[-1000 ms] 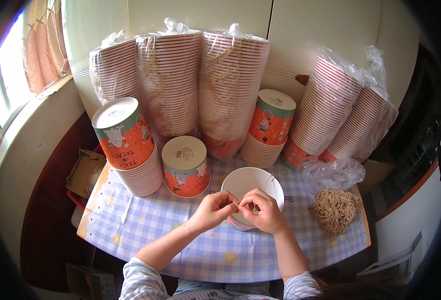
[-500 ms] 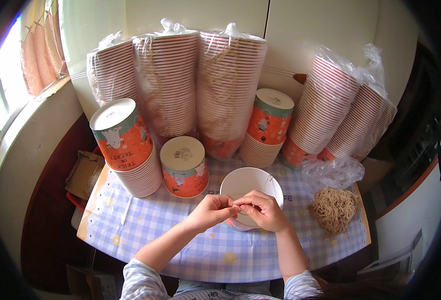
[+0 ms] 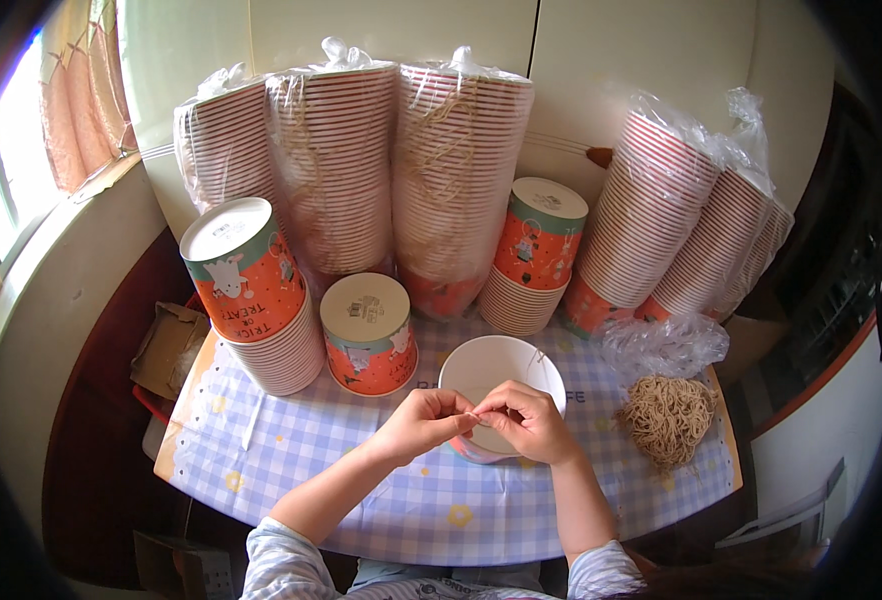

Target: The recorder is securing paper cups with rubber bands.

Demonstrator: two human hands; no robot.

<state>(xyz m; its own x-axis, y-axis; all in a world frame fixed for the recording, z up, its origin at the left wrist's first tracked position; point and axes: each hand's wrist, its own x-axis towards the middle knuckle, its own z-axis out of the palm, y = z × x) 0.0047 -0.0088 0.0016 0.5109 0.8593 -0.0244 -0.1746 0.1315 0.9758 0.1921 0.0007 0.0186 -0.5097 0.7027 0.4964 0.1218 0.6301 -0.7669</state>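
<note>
Over the near rim of a white-lined paper bucket [image 3: 506, 360], my left hand [image 3: 423, 422] and my right hand [image 3: 526, 420] meet fingertip to fingertip. Both are closed in a pinch on a thin string, of which barely anything shows between the fingers. The bucket stands upright, mouth up, and its near side is partly behind my hands. A short bit of tan string [image 3: 541, 356] pokes out at the bucket's far right inner wall. To the right lies a tangled heap of tan string [image 3: 669, 420].
Upside-down orange buckets stand left, as a nested stack [image 3: 246, 270] and a shorter one [image 3: 369, 335]; another stack [image 3: 541, 240] is behind. Tall bagged bucket stacks [image 3: 346, 160] line the back, with more [image 3: 651, 200] at right. Crumpled clear plastic [image 3: 666, 345] lies by the string heap.
A small pale loop that showed at my fingertips is no longer visible, and the fingertips pinch closer together. The bucket has shifted very slightly left.
</note>
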